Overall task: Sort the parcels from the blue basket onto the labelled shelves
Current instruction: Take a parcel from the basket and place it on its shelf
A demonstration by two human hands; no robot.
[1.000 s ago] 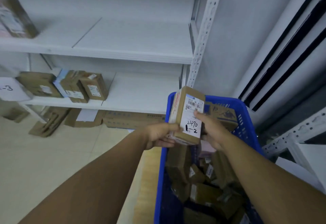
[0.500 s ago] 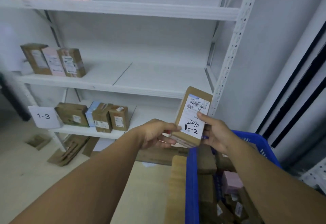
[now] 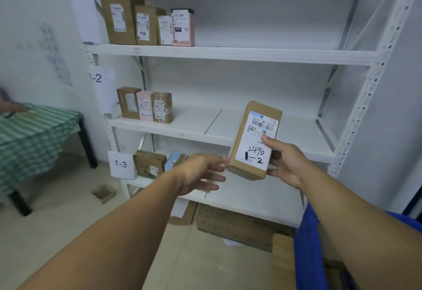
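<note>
Now you hold the brown parcel [image 3: 254, 141] upright before the shelves, right hand [image 3: 285, 164] pinching its edge with thumb on the label, left hand [image 3: 201, 175] loosely spread and just touching its lower corner, so the handwritten "2" reads clearly against the 1-2 shelf [image 3: 228, 129].
</note>
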